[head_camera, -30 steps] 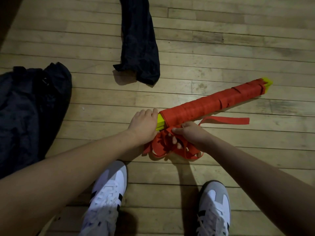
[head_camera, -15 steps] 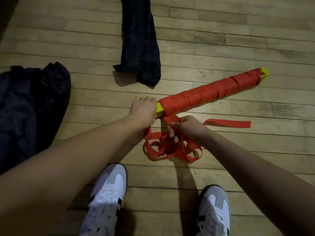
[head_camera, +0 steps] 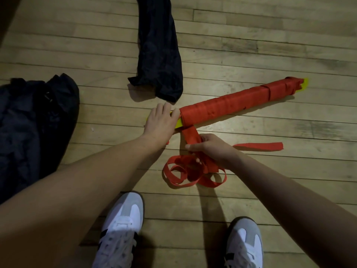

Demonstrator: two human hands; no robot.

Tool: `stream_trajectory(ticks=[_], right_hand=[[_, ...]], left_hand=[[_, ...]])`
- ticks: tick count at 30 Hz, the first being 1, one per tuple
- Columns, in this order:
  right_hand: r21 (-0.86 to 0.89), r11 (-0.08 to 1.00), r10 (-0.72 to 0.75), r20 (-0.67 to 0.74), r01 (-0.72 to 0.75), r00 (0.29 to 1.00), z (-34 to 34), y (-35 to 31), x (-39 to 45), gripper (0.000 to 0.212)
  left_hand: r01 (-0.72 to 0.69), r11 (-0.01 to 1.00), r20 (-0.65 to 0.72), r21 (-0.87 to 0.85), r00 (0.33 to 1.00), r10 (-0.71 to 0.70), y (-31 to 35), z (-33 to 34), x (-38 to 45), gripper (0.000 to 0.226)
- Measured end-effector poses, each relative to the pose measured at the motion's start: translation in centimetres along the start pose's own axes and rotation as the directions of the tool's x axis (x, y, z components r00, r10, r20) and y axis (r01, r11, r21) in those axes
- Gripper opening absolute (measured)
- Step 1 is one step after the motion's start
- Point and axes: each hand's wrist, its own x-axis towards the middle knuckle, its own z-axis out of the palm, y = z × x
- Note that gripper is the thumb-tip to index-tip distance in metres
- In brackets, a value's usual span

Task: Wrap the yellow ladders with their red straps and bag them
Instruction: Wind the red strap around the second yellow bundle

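Kneeling view over a wood floor (head_camera: 251, 171) | ladders (head_camera: 231, 105) lay diagonally, bundled in red strap | left hand (head_camera: 162, 124) rested flat, fingers straight, on the yellow near end | right hand (head_camera: 208, 147) gripped the strap (head_camera: 189, 134) just below the bundle, loose coils beneath | two dark bags, one (head_camera: 158, 55) above, one (head_camera: 29, 122) at left.
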Motion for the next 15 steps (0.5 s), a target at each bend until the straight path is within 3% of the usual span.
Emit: stream_trajectory(ticks=[4, 8, 10, 12, 15], right_hand=[[-0.073, 0.997, 0.003, -0.084, -0.009, 0.996, 0.2, 0.5, 0.0, 0.020], [-0.061, 0.998, -0.030, -0.157, 0.021, 0.987, 0.4, 0.8, -0.5, 0.004], [-0.065, 0.998, -0.031, -0.160, 0.021, 0.987, 0.5, 1.0, -0.8, 0.012], [-0.049, 0.999, -0.004, -0.155, -0.004, 0.988, 0.6, 1.3, -1.0, 0.015], [-0.011, 0.999, 0.033, -0.095, -0.034, 0.995, 0.4, 1.4, -1.3, 0.019]], left_hand=[[-0.108, 0.992, 0.014, -0.070, 0.994, 0.109, 0.5, 0.6, -2.2, 0.052], [-0.196, 0.973, 0.037, -0.123, 0.979, 0.202, 0.4, 1.5, -4.7, 0.038], [-0.223, 0.965, 0.015, -0.137, 0.974, 0.227, 0.5, 1.8, -5.8, 0.039], [-0.204, 0.965, -0.014, -0.167, 0.979, 0.204, 0.9, 1.7, -6.1, 0.041], [-0.067, 0.964, 0.069, -0.256, 0.994, 0.087, 1.6, 1.1, -5.6, 0.050]])
